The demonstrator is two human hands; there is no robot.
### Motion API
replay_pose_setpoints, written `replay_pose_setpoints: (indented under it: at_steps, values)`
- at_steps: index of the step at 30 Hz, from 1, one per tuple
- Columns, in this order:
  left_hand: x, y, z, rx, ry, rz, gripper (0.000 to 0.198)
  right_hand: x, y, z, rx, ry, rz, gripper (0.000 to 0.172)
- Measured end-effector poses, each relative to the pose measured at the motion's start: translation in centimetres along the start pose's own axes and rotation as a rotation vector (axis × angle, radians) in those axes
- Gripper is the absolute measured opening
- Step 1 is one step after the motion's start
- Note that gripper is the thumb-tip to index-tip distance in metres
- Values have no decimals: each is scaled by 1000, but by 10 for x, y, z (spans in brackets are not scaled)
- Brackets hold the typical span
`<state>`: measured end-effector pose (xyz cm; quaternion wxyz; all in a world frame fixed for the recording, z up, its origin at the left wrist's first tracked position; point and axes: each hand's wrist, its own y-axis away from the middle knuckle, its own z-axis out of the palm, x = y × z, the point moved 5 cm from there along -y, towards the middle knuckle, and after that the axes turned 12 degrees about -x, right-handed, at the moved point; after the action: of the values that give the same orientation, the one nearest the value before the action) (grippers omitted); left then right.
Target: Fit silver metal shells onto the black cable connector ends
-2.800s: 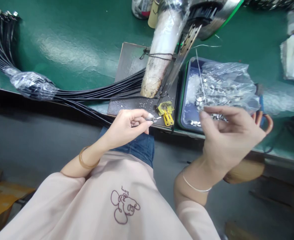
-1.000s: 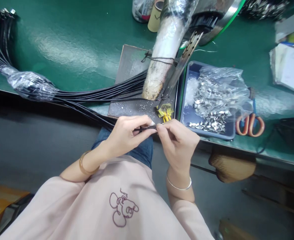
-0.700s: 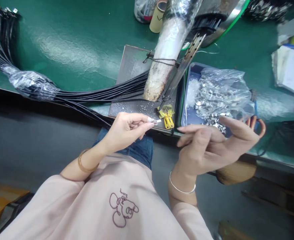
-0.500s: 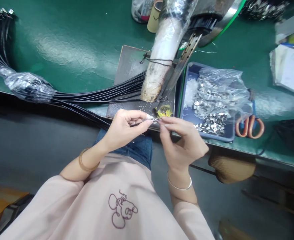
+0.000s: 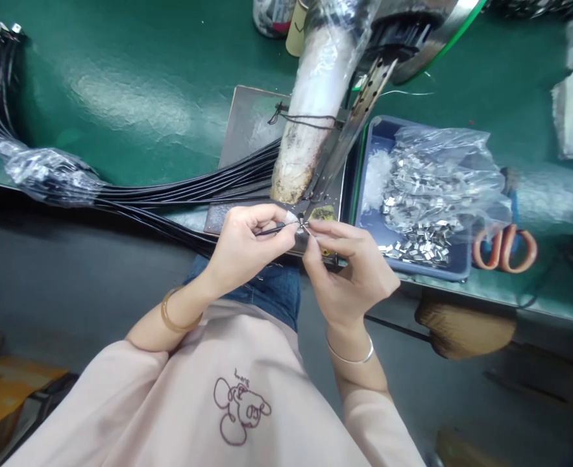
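My left hand (image 5: 250, 243) is closed, thumb and forefinger pinching a black cable (image 5: 268, 230) close to its end. A white wrap covers one of its fingertips. Facing it, my right hand (image 5: 352, 269) has its thumb and fingers closed around the tip of that cable. Something small and metallic (image 5: 304, 225) shows between the two hands; it is too small to make out. Just behind the fingertips lies a yellow pad (image 5: 322, 214), partly covered by the right hand. A bundle of black cables (image 5: 169, 190) comes in from the left.
Above the hands slant a white wrapped tube (image 5: 310, 97) and a perforated metal rod (image 5: 366, 94), over a dark board (image 5: 247, 123). Right of them stands a blue tray (image 5: 425, 269) with small metal parts and a plastic bag. Orange-handled scissors (image 5: 520, 251) lie beside it.
My right hand has shifted slightly left and its fingers have closed in on the cable tip. More of the black cable shows in my left hand. The camera view has shifted slightly.
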<state>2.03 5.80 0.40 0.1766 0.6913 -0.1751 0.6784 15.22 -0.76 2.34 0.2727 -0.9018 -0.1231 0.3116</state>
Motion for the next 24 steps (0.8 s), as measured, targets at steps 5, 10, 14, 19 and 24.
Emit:
replay_pose_setpoints:
  at_steps: [5, 10, 14, 19, 24]
  values:
    - [7, 0, -1, 6, -28, 5, 13, -3, -3, -3, 5, 20, -16, 16]
    - [8, 0, -1, -14, -22, -1, 15, -5, -2, -4, -16, 5, -11, 16]
    - [4, 2, 0, -69, 26, -15, 17, -6, 2, -4, -75, 26, -57, 21]
    - [2, 4, 1, -105, 19, -25, 16, -7, 3, -5, -85, 55, -85, 23]
    - [3, 9, 4, -191, -89, -14, 20, -7, 6, -8, -84, -19, -86, 21]
